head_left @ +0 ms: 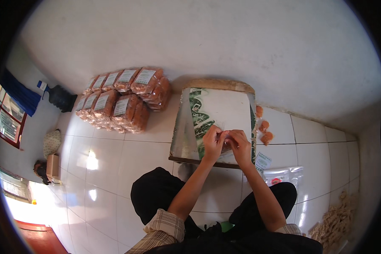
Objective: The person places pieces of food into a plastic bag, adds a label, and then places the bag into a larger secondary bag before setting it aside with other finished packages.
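My left hand (pixel 213 142) and my right hand (pixel 238 146) meet over the near part of a low table (pixel 228 106) with a white and green printed top. Both are closed, thumbs and fingertips pinched close together at the top of a clear plastic bag (pixel 227 149). Something brownish shows through the bag between my wrists; most of it is hidden behind my hands.
Stacked clear packs of orange-brown food (pixel 127 91) with pale labels stand left against the wall. Right of the table lie small orange-brown pieces (pixel 265 132), a printed label (pixel 263 161) and flat clear bags (pixel 285 175). A beige heap (pixel 336 218) lies farther right.
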`<move>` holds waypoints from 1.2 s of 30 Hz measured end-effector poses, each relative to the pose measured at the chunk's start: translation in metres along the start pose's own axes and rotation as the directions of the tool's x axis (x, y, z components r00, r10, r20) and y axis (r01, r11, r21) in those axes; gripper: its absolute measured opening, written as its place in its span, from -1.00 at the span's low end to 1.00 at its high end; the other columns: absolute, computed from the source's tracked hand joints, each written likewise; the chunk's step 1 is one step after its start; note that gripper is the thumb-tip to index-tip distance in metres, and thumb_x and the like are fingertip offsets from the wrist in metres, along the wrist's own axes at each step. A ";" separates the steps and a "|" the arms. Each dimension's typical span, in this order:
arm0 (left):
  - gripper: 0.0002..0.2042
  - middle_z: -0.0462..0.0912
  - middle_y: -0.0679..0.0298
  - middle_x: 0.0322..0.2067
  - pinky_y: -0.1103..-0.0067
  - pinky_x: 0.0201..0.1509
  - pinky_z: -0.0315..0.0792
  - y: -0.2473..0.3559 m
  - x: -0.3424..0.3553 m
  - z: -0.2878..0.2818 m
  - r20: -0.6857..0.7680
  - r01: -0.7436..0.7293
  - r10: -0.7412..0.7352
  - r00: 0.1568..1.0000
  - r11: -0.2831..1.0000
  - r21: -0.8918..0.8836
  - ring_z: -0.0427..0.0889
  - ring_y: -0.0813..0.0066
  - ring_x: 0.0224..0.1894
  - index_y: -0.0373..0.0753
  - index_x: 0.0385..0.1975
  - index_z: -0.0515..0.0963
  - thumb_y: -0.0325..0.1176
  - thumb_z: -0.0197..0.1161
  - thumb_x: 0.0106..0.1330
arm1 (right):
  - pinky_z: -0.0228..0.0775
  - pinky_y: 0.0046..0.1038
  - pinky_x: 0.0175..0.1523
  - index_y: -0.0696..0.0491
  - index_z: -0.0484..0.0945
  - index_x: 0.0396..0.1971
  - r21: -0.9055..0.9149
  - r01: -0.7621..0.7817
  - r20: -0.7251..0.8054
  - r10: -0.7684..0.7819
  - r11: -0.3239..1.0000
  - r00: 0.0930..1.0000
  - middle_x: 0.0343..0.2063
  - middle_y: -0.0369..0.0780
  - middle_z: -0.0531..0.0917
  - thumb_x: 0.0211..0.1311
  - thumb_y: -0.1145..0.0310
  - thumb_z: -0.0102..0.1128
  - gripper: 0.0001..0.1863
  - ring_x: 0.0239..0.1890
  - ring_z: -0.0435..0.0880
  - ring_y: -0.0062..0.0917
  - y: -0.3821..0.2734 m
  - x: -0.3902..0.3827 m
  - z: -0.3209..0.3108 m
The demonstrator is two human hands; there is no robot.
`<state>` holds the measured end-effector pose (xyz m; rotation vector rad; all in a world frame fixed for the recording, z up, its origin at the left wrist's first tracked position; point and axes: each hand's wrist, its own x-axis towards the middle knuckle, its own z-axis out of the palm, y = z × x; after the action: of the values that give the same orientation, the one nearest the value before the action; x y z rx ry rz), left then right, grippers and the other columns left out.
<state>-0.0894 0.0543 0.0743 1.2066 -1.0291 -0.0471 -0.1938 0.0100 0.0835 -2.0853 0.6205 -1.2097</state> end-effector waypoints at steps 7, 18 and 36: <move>-0.82 0.34 0.27 -0.61 0.68 -0.59 0.26 0.004 0.000 0.000 0.007 -0.143 0.143 0.990 0.989 0.037 0.37 0.56 -0.63 -0.31 -0.57 0.34 -0.53 0.25 0.11 | 0.40 -0.51 -0.30 0.13 0.57 -0.37 0.131 -0.148 -0.045 0.155 0.980 0.987 -0.45 -0.18 0.56 -0.11 0.65 0.22 -0.78 -0.35 0.56 -0.43 0.003 -0.006 0.003; -0.79 0.39 0.22 -0.48 0.43 -0.16 0.24 0.004 0.007 0.006 -0.207 -0.147 0.181 0.961 0.975 0.168 0.41 0.33 -0.32 -0.27 -0.46 0.36 -0.38 0.29 0.08 | 0.39 -0.52 -0.30 0.13 0.57 -0.40 0.137 -0.145 -0.165 0.167 0.980 0.972 -0.47 -0.19 0.55 -0.11 0.72 0.09 -0.76 -0.38 0.56 -0.41 0.002 -0.007 0.016; -0.77 0.19 0.16 -0.61 0.49 -0.52 0.21 -0.012 -0.008 0.008 -0.035 -0.058 0.070 0.997 0.962 0.267 0.22 0.28 -0.62 -0.34 -0.55 0.22 -0.43 0.12 0.23 | 0.31 -0.38 -0.24 0.16 0.51 -0.45 -0.066 -0.044 -0.095 0.038 0.997 0.995 -0.47 -0.19 0.46 -0.08 0.62 0.15 -0.87 -0.31 0.42 -0.32 0.006 -0.002 0.008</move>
<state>-0.0934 0.0481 0.0602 1.4099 -1.0578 0.1731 -0.1876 0.0096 0.0753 -2.0700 0.7532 -1.2858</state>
